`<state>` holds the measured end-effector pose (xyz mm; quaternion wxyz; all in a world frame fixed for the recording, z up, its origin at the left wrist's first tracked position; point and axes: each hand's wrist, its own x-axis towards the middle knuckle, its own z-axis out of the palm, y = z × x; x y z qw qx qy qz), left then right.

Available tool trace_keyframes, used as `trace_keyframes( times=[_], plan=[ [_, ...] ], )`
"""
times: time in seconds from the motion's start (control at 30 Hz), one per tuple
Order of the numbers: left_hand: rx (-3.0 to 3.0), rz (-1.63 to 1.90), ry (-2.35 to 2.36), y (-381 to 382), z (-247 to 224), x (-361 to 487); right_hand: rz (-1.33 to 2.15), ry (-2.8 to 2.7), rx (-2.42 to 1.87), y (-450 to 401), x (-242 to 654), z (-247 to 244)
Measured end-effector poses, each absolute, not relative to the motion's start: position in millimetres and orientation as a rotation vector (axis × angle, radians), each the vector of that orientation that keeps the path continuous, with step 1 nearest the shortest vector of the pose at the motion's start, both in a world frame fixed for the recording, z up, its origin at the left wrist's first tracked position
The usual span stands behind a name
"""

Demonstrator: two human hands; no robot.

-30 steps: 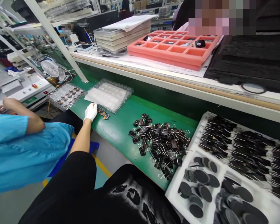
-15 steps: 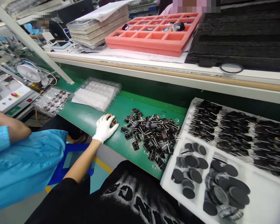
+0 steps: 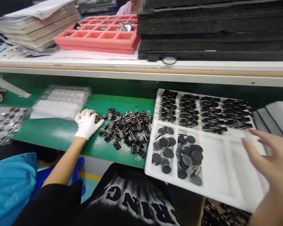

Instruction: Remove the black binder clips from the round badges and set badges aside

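Note:
My left hand (image 3: 86, 125), in a white glove, rests on the green table left of a pile of black binder clips (image 3: 132, 125). Its fingers curl round a small round dark part with a brownish edge (image 3: 98, 119), partly hidden by the glove. At the far right my bare right hand (image 3: 271, 157), smeared by motion, hovers over the right end of a white foam tray (image 3: 174, 185). Its thumb and fingers are apart, with nothing visible between them. Black and clear discs (image 3: 186, 157) fill two of the tray's front compartments; rows of clipped black pieces (image 3: 190, 110) lie behind.
A clear plastic tray with white paper (image 3: 58, 103) lies behind my left hand, and one with round parts (image 3: 4, 124) is farther left. Above runs a shelf edge (image 3: 108, 71) bearing a pink foam tray (image 3: 94, 47) and black foam sheets (image 3: 214, 34). A blue sleeve (image 3: 14, 185) is close at left.
The view has turned right, and my right hand has come into sight over the tray's right end. My left hand keeps its place beside the clips.

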<state>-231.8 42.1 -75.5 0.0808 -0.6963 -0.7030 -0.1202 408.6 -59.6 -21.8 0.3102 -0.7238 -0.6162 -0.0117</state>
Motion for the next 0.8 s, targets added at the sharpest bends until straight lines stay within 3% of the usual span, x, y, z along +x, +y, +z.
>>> trace_keyframes(
  times=[0.1,0.27,0.4,0.6,0.8],
  plan=[
    [-2.023,-0.42,-2.151,56,-51,-236,0.037,-1.881,-1.661,-78,370,-15],
    [-2.187,-0.826,-2.397,117,-34,-209,0.282,-2.274,-1.499,-66,297,-17],
    [-2.438,-0.711,-2.571,149,-45,-183,0.256,-2.5,-1.425,-48,257,-28],
    [-2.516,-0.342,-2.655,136,-42,-185,0.078,-2.615,-1.267,-36,249,-37],
    [-2.636,-0.377,-2.17,126,-17,-161,0.174,-2.426,-1.145,-13,259,-22]
  ],
)
